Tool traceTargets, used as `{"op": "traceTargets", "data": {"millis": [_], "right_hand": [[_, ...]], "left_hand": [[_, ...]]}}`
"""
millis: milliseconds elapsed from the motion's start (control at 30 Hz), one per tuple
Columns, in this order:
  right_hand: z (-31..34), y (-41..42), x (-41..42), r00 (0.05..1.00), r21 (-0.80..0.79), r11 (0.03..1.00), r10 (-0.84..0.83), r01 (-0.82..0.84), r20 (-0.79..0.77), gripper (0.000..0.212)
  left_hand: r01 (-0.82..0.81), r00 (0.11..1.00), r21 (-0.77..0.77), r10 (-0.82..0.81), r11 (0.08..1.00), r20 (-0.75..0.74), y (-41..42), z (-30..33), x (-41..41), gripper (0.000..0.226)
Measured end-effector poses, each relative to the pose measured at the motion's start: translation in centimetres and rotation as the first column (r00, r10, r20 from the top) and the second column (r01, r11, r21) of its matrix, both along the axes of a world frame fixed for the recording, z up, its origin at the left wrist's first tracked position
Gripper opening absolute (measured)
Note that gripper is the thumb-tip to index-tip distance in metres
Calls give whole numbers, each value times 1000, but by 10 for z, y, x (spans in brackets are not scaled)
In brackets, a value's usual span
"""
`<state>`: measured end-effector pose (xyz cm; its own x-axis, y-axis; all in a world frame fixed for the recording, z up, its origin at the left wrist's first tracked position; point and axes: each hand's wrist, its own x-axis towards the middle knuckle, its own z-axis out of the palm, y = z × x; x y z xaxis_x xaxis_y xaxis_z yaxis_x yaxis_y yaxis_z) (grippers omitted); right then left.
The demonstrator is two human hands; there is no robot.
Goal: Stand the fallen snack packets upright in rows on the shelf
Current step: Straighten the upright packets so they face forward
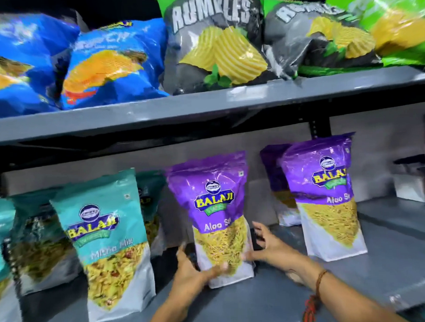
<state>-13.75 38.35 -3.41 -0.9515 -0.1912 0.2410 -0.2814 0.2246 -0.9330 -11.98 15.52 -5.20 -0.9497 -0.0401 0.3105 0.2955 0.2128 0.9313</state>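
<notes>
Two grey metal shelves, one above the other. Upper shelf (204,105) loaded with leaning crisp bags: blue bags (110,65) at left, grey-and-green Rumples bags (213,44) in the middle, a bright green bag (393,24) at far right. Lower shelf (394,272) carrying upright Balaji pouches. At left, a teal Mitha Mix pouch (110,240) standing at the front, more teal pouches (37,241) behind and beside it, blurred. At right, a purple Aloo Sev pouch (327,199) upright, another purple pouch (275,182) just behind it, mostly hidden.

Between those groups, near the front of the lower shelf, the central purple Aloo Sev pouch (218,216) upright, base on the shelf surface, top leaning slightly left. Held low on both sides. Left hand (192,271) against the lower left edge, thumb across the front near the bottom, other fingers wrapped behind and out of sight. Right hand (268,246) at the lower right edge, thumb touching the front of the pouch, fingers (259,228) spread and loosely curled beside the right side; contact with the back not clear through motion blur. Red-and-orange thread band (320,281) around the right wrist, loose ends hanging below the forearm
</notes>
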Motion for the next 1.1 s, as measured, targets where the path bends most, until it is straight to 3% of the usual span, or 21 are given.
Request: {"op": "traceTargets", "data": {"millis": [67,167,300,900,967,1033,1100], "right_hand": [[-5,0,-5,994,-101,991,93,-87,63,109],[-6,-1,-9,967,-211,953,239,-217,84,81],[-3,-6,-9,961,-225,942,270,-250,64,58],[0,11,18,909,-273,887,408,-373,83,66],[3,10,21,936,-250,911,349,-328,43,84],[11,6,26,983,-234,955,167,-181,-79,107],[24,-2,36,952,-244,970,-86,12,-293,110]], "left_hand": [[96,994,-10,-96,995,47,-3,-5,-10,125],[228,972,3,-228,974,51,-4,-6,-19,93],[265,963,25,-265,964,46,-6,-3,-24,83],[189,981,-4,-188,982,44,11,-1,18,83],[181,982,-7,-181,983,53,14,1,22,94],[148,989,6,-148,989,6,17,9,32,93],[-68,989,22,70,997,-130,18,23,44,89]]}}
